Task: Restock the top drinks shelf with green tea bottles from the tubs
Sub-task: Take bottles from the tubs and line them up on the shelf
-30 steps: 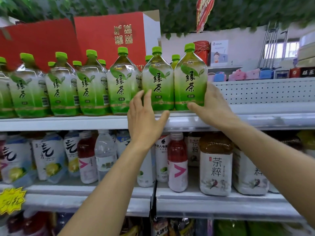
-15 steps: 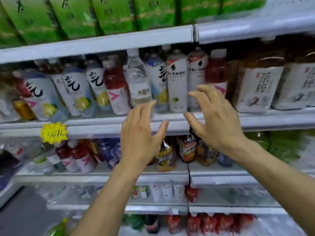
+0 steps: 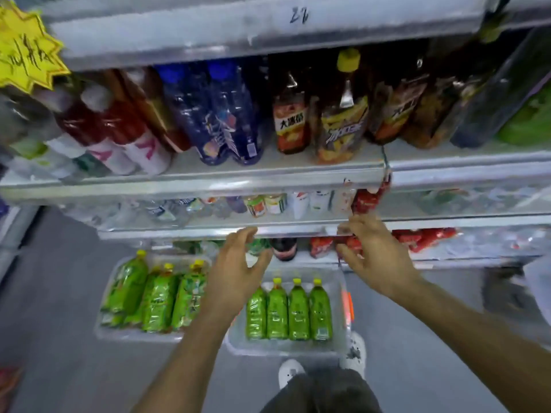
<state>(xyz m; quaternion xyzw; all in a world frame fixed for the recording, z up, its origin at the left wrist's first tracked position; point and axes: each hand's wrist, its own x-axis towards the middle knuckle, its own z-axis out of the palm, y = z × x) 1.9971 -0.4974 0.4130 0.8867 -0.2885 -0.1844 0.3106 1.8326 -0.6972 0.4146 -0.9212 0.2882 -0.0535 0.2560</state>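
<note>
Bottles of green tea (image 3: 287, 311) lie flat in two clear tubs on the grey floor, yellow caps pointing toward the shelving. The right tub (image 3: 286, 348) holds four side by side; the left tub (image 3: 131, 333) holds three larger ones plainly, with more green showing under them. Both hands hang in the air above the tubs and hold nothing. The left hand (image 3: 235, 275) hovers over the gap between the two tubs, fingers loosely spread, thumb out toward the right. The right hand (image 3: 375, 254) is over the far right corner of the right tub, fingers apart and slightly bent, its fingertips in front of the edge of a low shelf (image 3: 298, 229). Neither hand touches a bottle.

Around them, the shelf unit rises in tiers. The nearest low tiers carry small bottles and red packs (image 3: 423, 238), too blurred to name. Higher up stand blue bottles (image 3: 220, 114), red drinks with pink-and-white labels (image 3: 119, 135), and dark tea bottles (image 3: 290, 114), one with a yellow cap. A white shoe (image 3: 290, 371) and a dark trouser leg show at the bottom edge.

Writing: an orange label reads 大冰茶 as far as can be made out; "22" is scrawled on the upper shelf rail (image 3: 298, 14); a yellow starburst tag (image 3: 26, 49) at top left bears handwriting too smeared to read.
</note>
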